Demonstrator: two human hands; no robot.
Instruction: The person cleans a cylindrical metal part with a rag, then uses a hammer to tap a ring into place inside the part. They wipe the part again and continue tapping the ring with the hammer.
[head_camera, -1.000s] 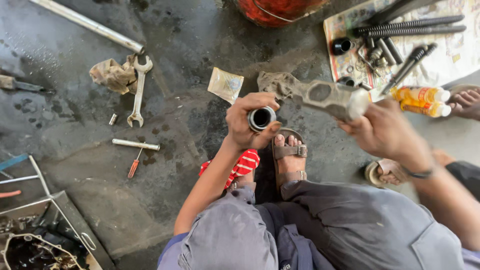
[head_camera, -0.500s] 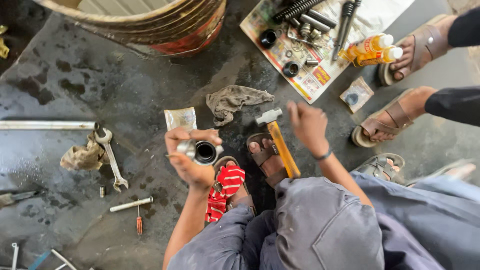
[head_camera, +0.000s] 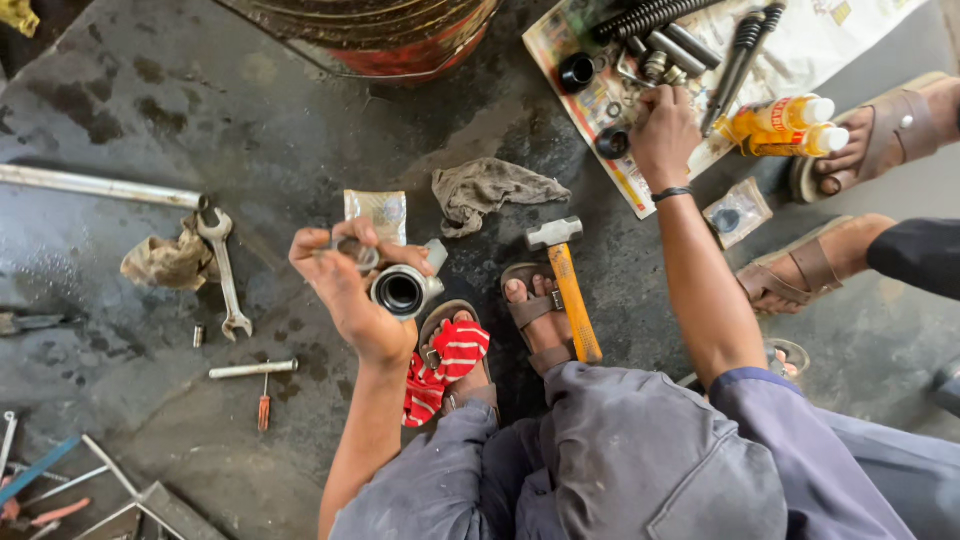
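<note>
On oily floor, left hand (head_camera: 345, 285) grips one metal cylinder (head_camera: 402, 290); right hand (head_camera: 664, 132) pinches small parts (head_camera: 655, 68) beside two bottles (head_camera: 785, 125).

Two orange bottles (head_camera: 785, 125), one hammer (head_camera: 568, 285), one wrench (head_camera: 224, 270), two rags (head_camera: 490, 190) and one screwdriver (head_camera: 264, 405) are being counted on the floor.

The left hand (head_camera: 345, 285) holds a metal cylinder (head_camera: 400, 291) with a dark bore, its open end facing up, above the oily floor (head_camera: 150, 120). The right hand (head_camera: 663, 130) reaches onto a printed sheet (head_camera: 600, 140) among small metal parts (head_camera: 655, 60). A yellow-handled hammer (head_camera: 568, 285) lies by the sandalled feet, a grey rag (head_camera: 490, 188) just beyond it.
</note>
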